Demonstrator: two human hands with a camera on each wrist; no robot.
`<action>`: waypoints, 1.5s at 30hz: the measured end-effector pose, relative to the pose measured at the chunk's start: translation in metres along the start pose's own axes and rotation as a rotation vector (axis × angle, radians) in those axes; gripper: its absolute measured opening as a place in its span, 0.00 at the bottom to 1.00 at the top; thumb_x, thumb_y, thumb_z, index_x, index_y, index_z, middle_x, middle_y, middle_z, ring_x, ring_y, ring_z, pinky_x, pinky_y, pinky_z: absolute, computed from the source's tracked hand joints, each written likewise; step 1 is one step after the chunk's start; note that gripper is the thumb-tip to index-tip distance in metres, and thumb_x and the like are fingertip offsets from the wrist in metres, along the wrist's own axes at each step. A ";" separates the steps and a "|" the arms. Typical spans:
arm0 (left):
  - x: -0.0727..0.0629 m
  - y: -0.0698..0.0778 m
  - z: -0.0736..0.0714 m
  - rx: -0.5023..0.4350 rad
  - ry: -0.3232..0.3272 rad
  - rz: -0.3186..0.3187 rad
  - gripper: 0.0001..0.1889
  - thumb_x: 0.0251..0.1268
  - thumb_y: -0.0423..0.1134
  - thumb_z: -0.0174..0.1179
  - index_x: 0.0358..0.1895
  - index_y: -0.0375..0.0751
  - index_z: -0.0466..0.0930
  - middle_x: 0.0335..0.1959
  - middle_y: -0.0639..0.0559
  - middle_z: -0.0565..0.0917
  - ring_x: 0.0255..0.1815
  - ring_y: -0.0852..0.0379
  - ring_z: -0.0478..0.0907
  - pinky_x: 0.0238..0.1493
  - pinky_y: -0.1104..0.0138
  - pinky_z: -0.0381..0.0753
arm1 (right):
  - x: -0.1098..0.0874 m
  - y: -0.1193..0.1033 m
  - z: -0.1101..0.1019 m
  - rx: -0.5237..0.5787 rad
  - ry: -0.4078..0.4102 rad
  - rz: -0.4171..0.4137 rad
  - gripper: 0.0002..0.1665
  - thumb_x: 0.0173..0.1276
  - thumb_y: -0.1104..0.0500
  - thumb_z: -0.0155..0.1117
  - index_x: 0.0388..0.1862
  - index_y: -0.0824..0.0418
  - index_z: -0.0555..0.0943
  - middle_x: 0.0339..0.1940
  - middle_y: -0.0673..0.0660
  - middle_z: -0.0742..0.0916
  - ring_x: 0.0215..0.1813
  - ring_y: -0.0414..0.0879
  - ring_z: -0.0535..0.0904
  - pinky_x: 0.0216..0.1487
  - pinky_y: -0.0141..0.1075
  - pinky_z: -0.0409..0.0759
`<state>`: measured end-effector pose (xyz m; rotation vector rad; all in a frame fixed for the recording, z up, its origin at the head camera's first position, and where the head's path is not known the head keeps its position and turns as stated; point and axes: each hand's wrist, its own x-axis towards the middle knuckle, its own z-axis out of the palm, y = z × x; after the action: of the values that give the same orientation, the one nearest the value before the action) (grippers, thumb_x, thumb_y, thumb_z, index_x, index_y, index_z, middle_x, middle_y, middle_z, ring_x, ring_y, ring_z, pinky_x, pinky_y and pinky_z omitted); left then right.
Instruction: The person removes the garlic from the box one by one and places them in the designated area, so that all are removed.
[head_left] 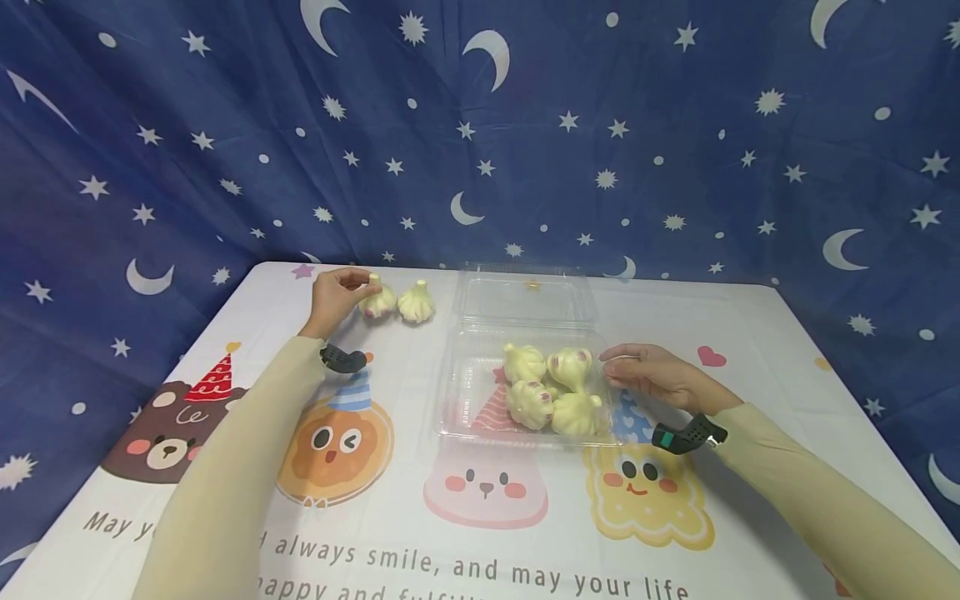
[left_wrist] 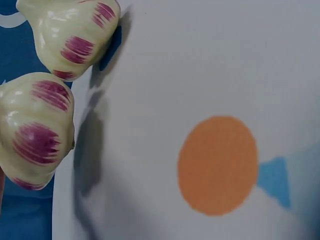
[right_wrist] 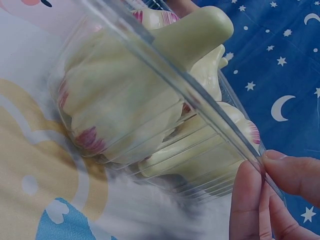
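At the table's far left, my left hand pinches a garlic bulb near its stem. A second garlic bulb stands just right of it. In the left wrist view, the nearer bulb shows purple streaks, with a fingertip barely visible at the edge. Several garlic bulbs lie in a clear plastic box at the middle of the table. My right hand is at the box's right side; the right wrist view shows its thumb and fingers pinching the rim.
The box's clear hinged lid lies folded back toward the far edge. A white tablecloth printed with cartoon figures and lettering covers the table. Behind it hangs a dark blue curtain with moons and stars.
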<state>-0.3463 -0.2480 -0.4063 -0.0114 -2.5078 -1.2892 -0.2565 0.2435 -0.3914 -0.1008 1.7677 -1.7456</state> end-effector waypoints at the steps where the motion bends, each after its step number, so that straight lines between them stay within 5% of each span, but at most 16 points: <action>1: 0.000 0.000 0.000 0.002 -0.001 0.000 0.17 0.53 0.41 0.69 0.44 0.34 0.83 0.43 0.39 0.86 0.40 0.62 0.79 0.49 0.73 0.79 | 0.000 0.000 0.000 -0.003 0.002 0.001 0.14 0.68 0.68 0.56 0.51 0.65 0.70 0.37 0.48 0.84 0.37 0.34 0.82 0.45 0.26 0.83; 8: -0.003 -0.004 0.000 0.010 0.002 0.008 0.17 0.52 0.39 0.70 0.43 0.33 0.83 0.43 0.36 0.85 0.41 0.58 0.81 0.45 0.77 0.78 | -0.001 0.000 0.001 -0.024 0.027 0.010 0.18 0.67 0.67 0.57 0.54 0.68 0.69 0.37 0.47 0.84 0.37 0.34 0.82 0.45 0.26 0.83; 16: -0.002 -0.006 0.000 -0.052 -0.011 0.025 0.18 0.52 0.38 0.69 0.46 0.32 0.82 0.45 0.37 0.85 0.50 0.45 0.81 0.57 0.62 0.79 | -0.001 -0.001 0.001 -0.013 0.022 0.019 0.20 0.67 0.67 0.57 0.56 0.70 0.66 0.37 0.48 0.84 0.37 0.34 0.82 0.46 0.27 0.83; 31: -0.004 -0.011 -0.003 -0.104 -0.062 -0.006 0.20 0.54 0.40 0.69 0.49 0.35 0.82 0.49 0.38 0.83 0.54 0.47 0.79 0.62 0.62 0.76 | -0.001 -0.002 0.002 -0.011 -0.004 -0.016 0.21 0.68 0.69 0.55 0.57 0.75 0.64 0.37 0.48 0.84 0.37 0.34 0.82 0.45 0.26 0.83; 39: -0.005 -0.012 -0.011 -0.126 -0.124 -0.002 0.22 0.52 0.42 0.69 0.52 0.37 0.81 0.51 0.39 0.83 0.56 0.48 0.78 0.63 0.64 0.74 | 0.001 0.000 0.001 0.000 -0.008 -0.017 0.16 0.68 0.69 0.54 0.53 0.70 0.67 0.34 0.48 0.84 0.36 0.34 0.82 0.44 0.26 0.83; 45: -0.006 0.001 -0.024 -0.136 -0.232 -0.021 0.24 0.54 0.40 0.68 0.55 0.36 0.78 0.55 0.39 0.80 0.60 0.48 0.76 0.65 0.63 0.73 | 0.002 0.002 -0.001 0.018 -0.008 -0.017 0.14 0.68 0.69 0.54 0.51 0.68 0.69 0.34 0.48 0.84 0.37 0.35 0.82 0.46 0.27 0.83</action>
<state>-0.3334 -0.2654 -0.3940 -0.1756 -2.6086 -1.5448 -0.2579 0.2434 -0.3938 -0.1155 1.7499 -1.7699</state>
